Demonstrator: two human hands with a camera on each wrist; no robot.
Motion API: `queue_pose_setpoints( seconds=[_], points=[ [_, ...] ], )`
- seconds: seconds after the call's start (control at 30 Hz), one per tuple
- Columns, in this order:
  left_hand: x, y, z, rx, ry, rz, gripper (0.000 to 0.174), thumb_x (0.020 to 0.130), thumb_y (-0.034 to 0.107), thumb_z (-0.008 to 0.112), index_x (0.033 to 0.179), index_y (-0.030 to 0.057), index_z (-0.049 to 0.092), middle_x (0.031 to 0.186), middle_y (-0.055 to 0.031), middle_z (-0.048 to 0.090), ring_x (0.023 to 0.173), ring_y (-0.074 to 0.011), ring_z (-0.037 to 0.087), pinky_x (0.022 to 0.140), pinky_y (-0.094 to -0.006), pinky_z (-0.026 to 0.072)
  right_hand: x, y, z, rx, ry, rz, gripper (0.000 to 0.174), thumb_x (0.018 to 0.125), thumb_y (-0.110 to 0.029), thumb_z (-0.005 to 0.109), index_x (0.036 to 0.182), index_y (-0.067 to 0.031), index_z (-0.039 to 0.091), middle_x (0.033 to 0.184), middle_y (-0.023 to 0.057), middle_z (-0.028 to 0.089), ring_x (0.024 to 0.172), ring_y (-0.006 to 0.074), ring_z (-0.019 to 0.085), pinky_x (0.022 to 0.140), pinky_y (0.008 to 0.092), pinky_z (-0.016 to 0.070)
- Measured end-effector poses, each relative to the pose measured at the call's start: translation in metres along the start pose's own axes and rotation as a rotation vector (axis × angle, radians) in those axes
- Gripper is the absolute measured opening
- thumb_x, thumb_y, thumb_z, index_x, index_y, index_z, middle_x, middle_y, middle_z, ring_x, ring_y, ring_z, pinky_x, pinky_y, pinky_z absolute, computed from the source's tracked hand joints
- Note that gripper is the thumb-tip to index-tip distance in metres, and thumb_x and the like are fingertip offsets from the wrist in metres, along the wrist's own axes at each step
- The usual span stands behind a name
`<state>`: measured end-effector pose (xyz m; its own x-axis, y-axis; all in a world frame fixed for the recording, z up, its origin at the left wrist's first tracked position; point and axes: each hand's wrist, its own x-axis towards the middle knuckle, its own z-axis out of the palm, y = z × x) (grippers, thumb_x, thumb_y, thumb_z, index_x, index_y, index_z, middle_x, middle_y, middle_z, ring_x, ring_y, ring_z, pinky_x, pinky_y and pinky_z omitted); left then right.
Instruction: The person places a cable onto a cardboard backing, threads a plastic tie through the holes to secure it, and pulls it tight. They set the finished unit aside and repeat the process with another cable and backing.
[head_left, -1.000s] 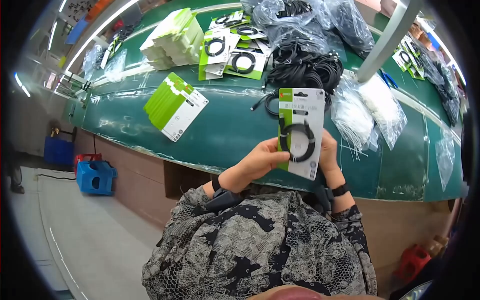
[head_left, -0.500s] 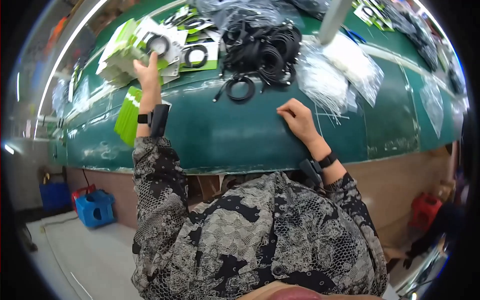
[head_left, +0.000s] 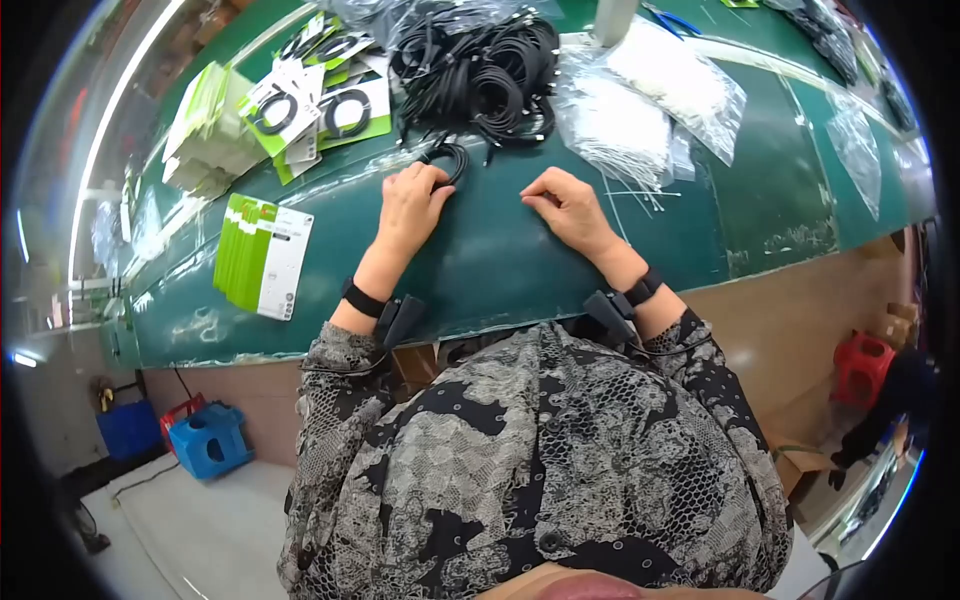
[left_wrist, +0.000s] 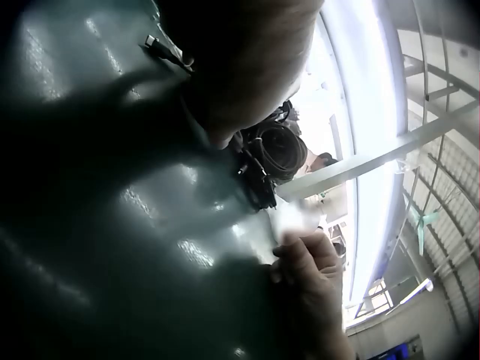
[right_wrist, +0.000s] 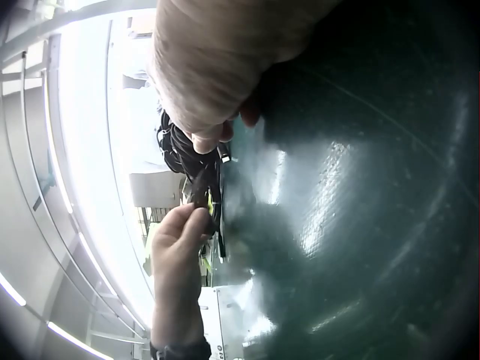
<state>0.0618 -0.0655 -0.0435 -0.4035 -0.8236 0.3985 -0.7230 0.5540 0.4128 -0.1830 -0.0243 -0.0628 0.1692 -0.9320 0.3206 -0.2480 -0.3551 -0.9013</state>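
Note:
At the near side of the cable pile, my left hand (head_left: 408, 205) pinches a small coiled black USB cable (head_left: 452, 163). In the right wrist view the thumb and fingers of that left hand (right_wrist: 178, 244) meet at the dark cable. One cable plug (left_wrist: 163, 49) sticks out past the hand in the left wrist view. My right hand (head_left: 572, 212) hovers over the green table to the right, fingers loosely curled, holding nothing. Beyond both hands lies the heap of coiled black cables (head_left: 490, 85).
Fanned green-and-white backing cards (head_left: 262, 255) lie at the left. Behind them are stacked white-and-green packages (head_left: 205, 125) and carded cables (head_left: 347, 112). Bags of white cable ties (head_left: 620, 125) lie at the right, near a grey post (head_left: 612, 20). The table edge (head_left: 480, 325) runs close to the body.
The carded cable left both hands and now lies on the carded pile at the left. My left hand came back from there to the coiled cable. The right hand stayed over the table.

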Motion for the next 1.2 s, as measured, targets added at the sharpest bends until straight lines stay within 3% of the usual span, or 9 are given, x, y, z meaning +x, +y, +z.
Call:
queue_pose_setpoints(
  seconds=[0.07, 0.17, 0.23, 0.3, 0.37, 0.77, 1.0, 1.13, 1.2],
  points=[
    [-0.006, 0.001, -0.011, -0.098, -0.019, -0.095, 0.014, 0.085, 0.016, 0.063, 0.092, 0.0046, 0.060, 0.081, -0.0070, 0.061, 0.074, -0.0237, 0.061, 0.069, -0.0355, 0.0483, 0.000, 0.001, -0.003, -0.019, 0.020, 0.024, 0.007, 0.078, 0.000, 0.066, 0.082, -0.0014, 0.061, 0.077, 0.0067, 0.057, 0.064, 0.0152, 0.053, 0.059, 0.0255, 0.0435],
    [-0.019, 0.014, -0.041, -1.573, -0.047, -0.761, 0.014, 0.091, 0.017, 0.057, 0.096, 0.0042, 0.058, 0.086, -0.0046, 0.060, 0.076, -0.0172, 0.060, 0.071, -0.0348, 0.0492, 0.000, -0.001, -0.002, -0.030, 0.020, 0.029, 0.006, 0.081, -0.003, 0.064, 0.087, -0.0018, 0.064, 0.077, 0.0036, 0.056, 0.064, 0.0102, 0.051, 0.058, 0.0226, 0.0421],
    [-0.024, 0.026, -0.048, -1.659, -0.050, -0.813, 0.015, 0.092, 0.018, 0.056, 0.096, 0.0037, 0.057, 0.088, -0.0046, 0.060, 0.076, -0.0159, 0.059, 0.072, -0.0343, 0.0495, 0.003, -0.004, -0.002, -0.038, 0.017, 0.029, 0.007, 0.083, -0.005, 0.063, 0.089, -0.0019, 0.065, 0.078, 0.0020, 0.056, 0.064, 0.0077, 0.050, 0.058, 0.0212, 0.0414],
    [-0.026, 0.034, -0.048, -1.837, -0.073, -0.910, 0.017, 0.095, 0.019, 0.053, 0.097, 0.0025, 0.056, 0.090, -0.0047, 0.059, 0.075, -0.0134, 0.057, 0.072, -0.0333, 0.0501, 0.010, -0.010, -0.002, 0.356, -0.116, 0.364, 0.013, 0.088, -0.011, 0.060, 0.098, -0.0033, 0.065, 0.081, 0.0011, 0.058, 0.064, 0.0058, 0.049, 0.057, 0.0201, 0.0415],
    [-0.031, 0.037, -0.043, -1.845, -0.083, -0.913, 0.017, 0.094, 0.019, 0.053, 0.097, 0.0025, 0.056, 0.090, -0.0050, 0.059, 0.075, -0.0136, 0.057, 0.071, -0.0333, 0.0500, 0.010, -0.022, -0.001, 0.551, -0.180, 0.542, 0.017, 0.091, -0.014, 0.058, 0.102, -0.0040, 0.066, 0.083, 0.0006, 0.059, 0.064, 0.0048, 0.049, 0.057, 0.0195, 0.0415],
    [-0.030, 0.041, -0.020, -1.933, -0.318, -0.894, 0.016, 0.093, 0.017, 0.054, 0.099, 0.0024, 0.056, 0.089, -0.0057, 0.060, 0.071, -0.0134, 0.057, 0.069, -0.0313, 0.0493, 0.003, -0.054, 0.019, 0.527, -0.039, 0.344, 0.029, 0.097, -0.024, 0.048, 0.110, -0.0026, 0.063, 0.065, -0.0036, 0.057, 0.046, 0.0013, 0.042, 0.041, 0.0151, 0.0316],
    [-0.031, 0.042, -0.018, -1.909, -0.373, -0.950, 0.016, 0.093, 0.015, 0.054, 0.099, 0.0008, 0.056, 0.089, -0.0057, 0.060, 0.073, -0.0134, 0.058, 0.070, -0.0298, 0.0492, 0.006, -0.038, 0.002, 1.051, -0.418, 0.792, 0.033, 0.100, -0.025, 0.039, 0.121, -0.0033, 0.053, 0.072, -0.0008, 0.058, 0.043, 0.0035, 0.036, 0.040, 0.0162, 0.0291],
    [-0.033, 0.070, -0.014, -1.833, -0.052, -1.195, 0.017, 0.094, 0.016, 0.054, 0.103, 0.0014, 0.055, 0.093, -0.0059, 0.059, 0.078, -0.0138, 0.058, 0.072, -0.0289, 0.0489, 0.003, -0.042, 0.010, 1.301, -0.092, 0.844, 0.034, 0.100, -0.025, 0.038, 0.128, -0.0064, 0.046, 0.078, -0.0001, 0.057, 0.047, 0.0054, 0.039, 0.043, 0.0184, 0.0314],
    [-0.052, 0.082, -0.001, -1.597, 0.086, -0.879, 0.019, 0.095, 0.019, 0.052, 0.105, 0.0032, 0.055, 0.096, -0.0048, 0.058, 0.083, -0.0145, 0.058, 0.075, -0.0292, 0.0482, 0.004, -0.044, 0.009, 1.293, -0.066, 0.764, 0.035, 0.100, -0.026, 0.037, 0.129, -0.0076, 0.045, 0.079, 0.0000, 0.057, 0.049, 0.0057, 0.040, 0.045, 0.0192, 0.0320]
  ],
)
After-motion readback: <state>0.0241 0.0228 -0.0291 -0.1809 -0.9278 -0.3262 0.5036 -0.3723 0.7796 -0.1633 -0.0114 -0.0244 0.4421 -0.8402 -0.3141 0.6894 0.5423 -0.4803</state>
